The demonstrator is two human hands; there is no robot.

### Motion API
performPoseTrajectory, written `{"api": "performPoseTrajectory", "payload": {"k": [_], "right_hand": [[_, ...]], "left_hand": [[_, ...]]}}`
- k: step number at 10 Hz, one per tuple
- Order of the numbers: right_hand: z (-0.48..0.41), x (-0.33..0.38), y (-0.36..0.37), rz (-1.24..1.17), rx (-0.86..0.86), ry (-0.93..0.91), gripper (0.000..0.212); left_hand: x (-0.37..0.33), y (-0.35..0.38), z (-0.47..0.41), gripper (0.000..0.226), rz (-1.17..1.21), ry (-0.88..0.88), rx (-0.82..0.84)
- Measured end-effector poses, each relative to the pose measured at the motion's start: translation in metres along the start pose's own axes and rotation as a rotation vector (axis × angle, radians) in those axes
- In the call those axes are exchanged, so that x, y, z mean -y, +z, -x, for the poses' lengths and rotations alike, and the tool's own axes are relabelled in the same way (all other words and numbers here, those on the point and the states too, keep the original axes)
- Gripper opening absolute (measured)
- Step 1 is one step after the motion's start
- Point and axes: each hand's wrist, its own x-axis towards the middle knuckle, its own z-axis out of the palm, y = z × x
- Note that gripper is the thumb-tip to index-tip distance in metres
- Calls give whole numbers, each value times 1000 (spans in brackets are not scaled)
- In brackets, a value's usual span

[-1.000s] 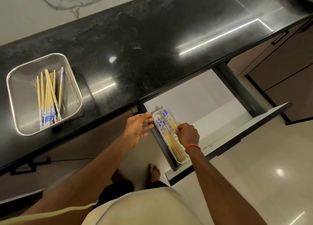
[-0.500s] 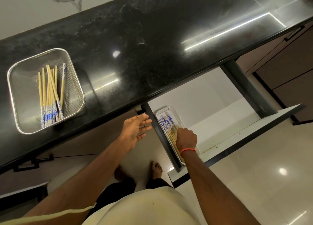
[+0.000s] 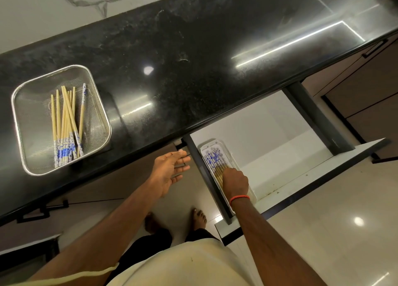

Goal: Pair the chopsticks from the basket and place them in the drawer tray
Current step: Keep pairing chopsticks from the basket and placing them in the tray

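Your right hand (image 3: 235,182) is down in the open drawer (image 3: 269,135), knuckles up, fingers curled onto the plain ends of the chopsticks (image 3: 214,159) lying in the tray (image 3: 224,144); whether those fingers actually pinch a stick or only press on the bundle you cannot tell from here. A red band (image 3: 239,198) circles that wrist. The tray sits against the drawer's left wall, and the sticks in it lie side by side with their blue-patterned ends pointing away from you, toward the desk (image 3: 172,59). Your left hand (image 3: 170,173) hangs slack in front of the drawer's left corner, palm turned up and fingers spread, grasping nothing. On the dark desk to your left stands the mesh basket (image 3: 19,122), well apart from the drawer. More chopsticks (image 3: 64,124) lie in it, mostly parallel with a couple crossing, blue ends toward you, except one at the right of the bunch with its blue end pointing away. Below, your bare feet (image 3: 199,219) stand on the pale floor (image 3: 323,232), between the arms.
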Motion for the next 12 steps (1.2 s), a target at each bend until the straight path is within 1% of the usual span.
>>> {"api": "performPoseTrajectory", "payload": {"k": [3, 5, 6, 7, 8, 10, 12], "right_hand": [[1, -5, 4, -24, -2, -80, 22], [9, -10, 4, 20, 1, -104, 18], [13, -10, 4, 58, -29, -117, 22], [21, -7, 1, 125, -14, -127, 23], [25, -5, -3, 146, 1, -121, 20], [33, 3, -12, 144, -32, -96, 19], [39, 17, -37, 77, -100, -79, 18]], "left_hand": [[3, -10, 3, 24, 2, -11, -4], [5, -14, 5, 24, 0, -11, -3], [6, -14, 6, 24, -4, -10, 0], [6, -17, 8, 25, -8, 0, 4], [6, -19, 10, 26, -8, 13, 12], [2, -25, 16, 26, -4, 41, 30], [-1, -35, 23, 27, -17, 91, 35]]}}
